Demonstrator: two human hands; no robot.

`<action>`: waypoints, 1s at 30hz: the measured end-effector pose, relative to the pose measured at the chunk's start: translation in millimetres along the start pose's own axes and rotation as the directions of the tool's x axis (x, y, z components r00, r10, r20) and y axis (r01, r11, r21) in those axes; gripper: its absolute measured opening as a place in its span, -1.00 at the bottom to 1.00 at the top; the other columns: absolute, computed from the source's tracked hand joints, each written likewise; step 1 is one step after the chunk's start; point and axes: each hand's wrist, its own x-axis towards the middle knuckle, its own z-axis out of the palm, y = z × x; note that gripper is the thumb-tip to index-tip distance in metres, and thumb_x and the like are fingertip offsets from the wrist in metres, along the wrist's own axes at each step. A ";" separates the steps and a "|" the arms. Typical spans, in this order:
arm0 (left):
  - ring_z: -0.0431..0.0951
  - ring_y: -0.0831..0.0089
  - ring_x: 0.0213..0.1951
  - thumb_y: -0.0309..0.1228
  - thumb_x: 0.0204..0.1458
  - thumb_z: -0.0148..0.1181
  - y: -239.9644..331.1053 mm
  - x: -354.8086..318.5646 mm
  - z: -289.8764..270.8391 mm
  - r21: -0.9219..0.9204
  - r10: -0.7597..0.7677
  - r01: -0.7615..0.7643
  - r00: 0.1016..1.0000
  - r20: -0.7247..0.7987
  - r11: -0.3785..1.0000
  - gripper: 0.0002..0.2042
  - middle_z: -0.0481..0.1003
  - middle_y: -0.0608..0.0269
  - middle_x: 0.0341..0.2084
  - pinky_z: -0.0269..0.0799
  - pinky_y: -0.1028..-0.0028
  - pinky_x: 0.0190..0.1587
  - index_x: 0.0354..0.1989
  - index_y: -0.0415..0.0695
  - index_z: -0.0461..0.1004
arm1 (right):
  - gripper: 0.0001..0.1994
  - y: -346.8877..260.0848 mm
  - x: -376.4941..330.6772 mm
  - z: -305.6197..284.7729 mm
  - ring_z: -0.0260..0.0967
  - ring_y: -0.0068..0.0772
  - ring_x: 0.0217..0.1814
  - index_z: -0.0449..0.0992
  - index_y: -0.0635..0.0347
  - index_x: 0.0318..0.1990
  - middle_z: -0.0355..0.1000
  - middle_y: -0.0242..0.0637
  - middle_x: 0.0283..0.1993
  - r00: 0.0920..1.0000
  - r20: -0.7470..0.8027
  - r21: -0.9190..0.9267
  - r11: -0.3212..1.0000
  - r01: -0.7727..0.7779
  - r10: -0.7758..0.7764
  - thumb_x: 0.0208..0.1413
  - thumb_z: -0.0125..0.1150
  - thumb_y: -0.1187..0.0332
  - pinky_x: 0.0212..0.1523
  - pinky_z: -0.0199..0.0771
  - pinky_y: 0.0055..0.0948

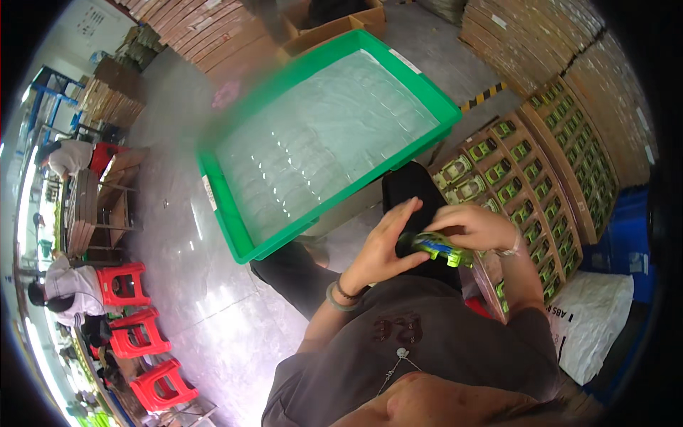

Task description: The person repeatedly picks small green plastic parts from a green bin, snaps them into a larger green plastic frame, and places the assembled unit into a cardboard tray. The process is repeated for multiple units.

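Green and yellow plastic is showing between the two hands: a small toy car [437,249] is being held just above the person's lap, near the centre-right of the view. The left hand [384,245] is cupping the car's left end, with its fingers curled upward and the thumb pressing against the side. The right hand [473,226] is coming over the top of the car, its fingertips pinching the upper edge. The car is lying roughly level, spanning the gap between the palms and touching both.

A large green tray [235,220], lined with clear moulded plastic sheets [320,142], is resting tilted in front of the knees, just beyond the hands. To the right, brown cardboard display trays [541,178] are standing in rows, each holding more packed green toy cars. A white sack [594,320] is lying beside the right elbow. Red plastic stools [142,334] are standing well apart on the left, near other seated people.
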 end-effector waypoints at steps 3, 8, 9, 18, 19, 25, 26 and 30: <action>0.44 0.09 0.10 -0.27 0.02 0.27 -13.7 -25.3 -25.8 -0.207 -0.142 0.160 0.985 0.099 0.965 -0.33 0.43 -0.12 0.03 0.32 0.33 0.10 0.26 -0.32 0.17 | -0.75 -13.1 69.5 -21.5 0.45 -0.49 -0.31 0.53 0.33 -0.09 0.52 -0.18 -0.29 0.922 0.372 0.129 0.990 0.059 -0.103 0.06 0.18 0.45 -0.29 0.40 -0.47; 0.49 0.62 -0.31 -0.25 0.26 -0.02 -18.1 -69.6 -34.2 -0.469 -0.457 0.336 0.873 -0.172 0.817 -0.59 0.56 0.24 -0.31 0.39 0.60 -0.23 0.15 -0.32 0.35 | -0.72 18.3 238.2 -52.0 0.51 -0.49 -0.29 0.55 0.27 -0.09 0.57 -0.23 -0.26 0.906 0.420 0.205 0.978 -0.036 -0.054 0.09 0.24 0.30 -0.23 0.50 -0.45; 0.49 0.63 -0.32 -0.25 0.26 -0.02 -20.2 -76.2 -33.8 -0.538 -0.506 0.332 0.835 -0.214 0.775 -0.59 0.56 0.26 -0.34 0.37 0.62 -0.24 0.14 -0.31 0.36 | -0.74 45.2 284.0 -58.7 0.52 -0.42 -0.25 0.55 0.25 -0.10 0.57 -0.22 -0.25 0.973 0.178 -0.014 0.988 0.155 -0.150 0.09 0.19 0.33 -0.20 0.50 -0.39; 0.46 0.64 -0.30 -0.26 0.27 -0.03 -22.2 -93.3 -39.3 -0.611 -0.620 0.317 0.685 -0.382 0.726 -0.64 0.55 0.28 -0.39 0.31 0.63 -0.21 0.08 -0.28 0.41 | -0.72 177.6 387.6 -83.5 0.41 -0.03 0.03 0.49 0.20 -0.06 0.36 -0.05 0.04 0.906 -0.371 -0.890 0.356 -0.285 -0.202 0.04 0.05 0.43 0.01 0.43 -0.07; 0.46 0.64 -0.30 -0.26 0.27 -0.03 -24.9 -95.0 -38.3 -0.629 -0.625 0.296 0.672 -0.397 0.719 -0.64 0.55 0.29 -0.39 0.31 0.64 -0.21 0.07 -0.27 0.42 | -0.71 174.5 387.3 -83.2 0.40 -0.04 0.05 0.47 0.21 -0.05 0.36 -0.04 0.04 0.937 -0.330 -0.893 0.360 -0.271 -0.115 0.05 0.04 0.42 0.01 0.43 -0.08; 0.54 0.42 -0.21 -0.30 0.30 -0.14 -21.0 -73.9 -36.1 -0.774 -0.618 0.082 0.658 -0.431 0.627 -0.62 0.47 0.11 -0.12 0.52 0.43 -0.20 0.20 -0.25 0.20 | -0.77 135.8 325.2 -83.5 0.41 -0.11 -0.01 0.46 0.26 -0.12 0.39 -0.03 -0.02 0.924 -0.369 -0.576 0.805 -0.141 -0.103 0.10 0.02 0.40 -0.05 0.45 -0.22; 0.56 0.27 -0.16 -0.27 0.31 -0.21 -21.9 -70.6 -37.6 -0.769 -0.592 0.069 0.683 -0.428 0.635 -0.58 0.39 0.00 0.01 0.59 0.31 -0.24 0.26 -0.19 0.05 | -0.79 129.8 311.0 -83.3 0.43 -0.16 -0.07 0.47 0.25 -0.13 0.41 -0.05 -0.06 0.901 -0.413 -0.445 0.893 -0.072 -0.134 0.11 0.03 0.39 -0.10 0.45 -0.27; 0.59 0.24 -0.23 -0.17 0.32 -0.28 -14.7 -57.1 -49.4 -0.840 -0.633 0.033 0.673 -0.382 0.542 -0.58 0.39 -0.07 0.05 0.59 0.35 -0.36 0.26 -0.10 0.01 | -0.82 61.1 242.9 -65.5 0.40 -0.41 -0.32 0.52 0.23 -0.19 0.43 -0.18 -0.22 0.878 -0.451 0.189 0.979 -0.081 0.160 0.17 0.07 0.35 -0.26 0.39 -0.46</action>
